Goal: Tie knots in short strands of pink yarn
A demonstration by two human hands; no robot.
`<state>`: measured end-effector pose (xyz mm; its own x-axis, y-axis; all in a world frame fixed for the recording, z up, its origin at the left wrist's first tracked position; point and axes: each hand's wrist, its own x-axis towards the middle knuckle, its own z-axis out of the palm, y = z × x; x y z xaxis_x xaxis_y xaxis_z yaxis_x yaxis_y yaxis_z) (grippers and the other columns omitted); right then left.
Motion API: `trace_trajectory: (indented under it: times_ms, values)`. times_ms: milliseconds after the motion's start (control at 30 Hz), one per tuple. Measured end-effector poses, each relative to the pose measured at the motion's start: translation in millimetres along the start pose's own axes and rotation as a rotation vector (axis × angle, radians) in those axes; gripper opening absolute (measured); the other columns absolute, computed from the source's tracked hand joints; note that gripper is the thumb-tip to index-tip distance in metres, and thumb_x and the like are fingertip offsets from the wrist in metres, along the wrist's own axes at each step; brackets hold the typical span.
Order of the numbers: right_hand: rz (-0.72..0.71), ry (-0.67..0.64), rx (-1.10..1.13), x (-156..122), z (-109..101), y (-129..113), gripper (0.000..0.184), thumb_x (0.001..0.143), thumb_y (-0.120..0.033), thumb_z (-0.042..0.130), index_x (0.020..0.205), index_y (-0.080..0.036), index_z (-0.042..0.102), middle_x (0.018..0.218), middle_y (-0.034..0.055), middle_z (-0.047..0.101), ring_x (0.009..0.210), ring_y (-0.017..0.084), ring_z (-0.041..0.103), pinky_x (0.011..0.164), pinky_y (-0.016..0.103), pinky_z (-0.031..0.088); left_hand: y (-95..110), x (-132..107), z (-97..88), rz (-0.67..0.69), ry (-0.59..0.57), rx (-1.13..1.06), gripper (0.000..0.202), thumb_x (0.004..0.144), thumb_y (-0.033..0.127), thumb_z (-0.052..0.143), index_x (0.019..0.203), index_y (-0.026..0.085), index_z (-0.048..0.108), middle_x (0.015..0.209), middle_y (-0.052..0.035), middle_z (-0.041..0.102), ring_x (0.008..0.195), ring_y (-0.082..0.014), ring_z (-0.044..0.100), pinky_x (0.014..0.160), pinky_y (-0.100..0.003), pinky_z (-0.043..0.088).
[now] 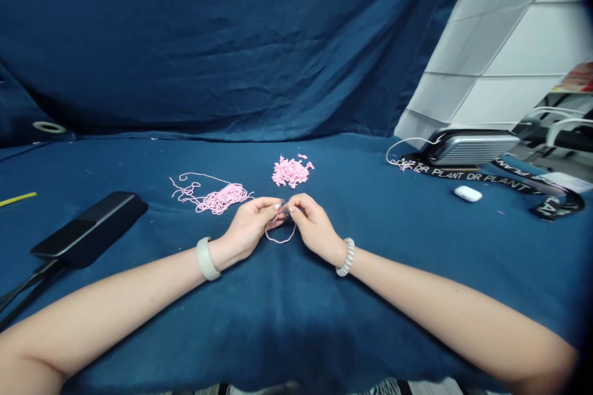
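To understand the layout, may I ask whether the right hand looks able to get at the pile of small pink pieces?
Probably yes: the pink pile lies just beyond the right hand, with nothing visible between them, though that hand appears busy holding the looped pink cord.

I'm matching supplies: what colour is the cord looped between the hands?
The cord is pale pink, seen best in the head view.

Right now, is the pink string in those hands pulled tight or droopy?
Droopy: the pink string sags in a curve below the left hand and right hand.
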<state>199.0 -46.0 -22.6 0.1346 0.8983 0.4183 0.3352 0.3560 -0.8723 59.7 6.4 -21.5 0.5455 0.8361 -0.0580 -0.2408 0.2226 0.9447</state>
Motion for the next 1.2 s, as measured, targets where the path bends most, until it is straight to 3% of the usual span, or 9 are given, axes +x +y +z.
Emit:
trace_trajectory:
  times_ms: [333, 467, 633, 867, 1067, 1200]
  values:
    - [0.246, 0.007, 0.398, 1.3, 6.6, 0.6, 0.019, 0.074, -0.035, 0.062, 0.074, -0.017, 0.060, 0.071, 0.0002, 0.057, 0.065, 0.012, 0.052, 0.067, 0.027, 0.045, -5.4, -4.3, 1.0, 0.051, -0.008, 0.008, 0.026, 0.067, 0.021, 0.074, 0.088, 0.013, 0.061, 0.076, -0.0030, 0.069, 0.072, -0.0108, 0.065, 0.075, -0.025, 0.052]
    - [0.235, 0.010, 0.418, -0.1, 5.1, -2.6, 0.021, 0.073, -0.036, 0.063, 0.068, -0.016, 0.060, 0.065, -0.0013, 0.054, 0.062, 0.010, 0.047, 0.065, 0.026, 0.041, -5.6, -6.1, 0.5, 0.092, 0.041, 0.038, 0.028, 0.067, 0.022, 0.074, 0.085, 0.016, 0.054, 0.073, 0.0001, 0.068, 0.070, -0.0108, 0.066, 0.071, -0.024, 0.053]
    - [0.292, 0.006, 0.481, 0.2, 2.8, -0.7, 0.022, 0.070, -0.036, 0.065, 0.074, -0.015, 0.063, 0.074, 0.0010, 0.058, 0.066, 0.011, 0.049, 0.064, 0.026, 0.039, -5.3, -5.7, -0.3, 0.126, 0.082, 0.049, 0.030, 0.067, 0.021, 0.073, 0.086, 0.016, 0.051, 0.071, 0.0013, 0.067, 0.067, -0.0089, 0.065, 0.070, -0.022, 0.053]
    - [0.280, -0.071, 0.506, 0.5, 4.2, -3.0, 0.019, 0.071, -0.035, 0.066, 0.073, -0.016, 0.065, 0.070, 0.0000, 0.059, 0.065, 0.011, 0.050, 0.066, 0.027, 0.040, -7.5, -5.1, -2.3, 0.142, 0.029, 0.013, 0.032, 0.067, 0.018, 0.073, 0.090, 0.016, 0.051, 0.069, 0.0012, 0.068, 0.065, -0.0094, 0.064, 0.070, -0.023, 0.052]
    - [0.333, -0.060, 0.499, 0.9, 4.5, -1.8, 0.019, 0.069, -0.034, 0.067, 0.077, -0.017, 0.067, 0.076, 0.0008, 0.063, 0.068, 0.011, 0.053, 0.070, 0.028, 0.042, -6.1, -5.6, 0.0, 0.122, 0.003, 0.006, 0.031, 0.067, 0.018, 0.073, 0.090, 0.016, 0.052, 0.071, -0.0003, 0.069, 0.068, -0.0109, 0.065, 0.071, -0.025, 0.052]
    - [0.365, -0.062, 0.463, 2.3, 5.4, -0.6, 0.019, 0.069, -0.031, 0.067, 0.081, -0.017, 0.064, 0.072, -0.0008, 0.060, 0.064, 0.010, 0.051, 0.064, 0.026, 0.041, -6.6, -5.3, -0.7, 0.117, 0.004, 0.037, 0.034, 0.067, 0.019, 0.073, 0.095, 0.016, 0.053, 0.072, -0.0009, 0.070, 0.067, -0.0114, 0.065, 0.070, -0.025, 0.051]
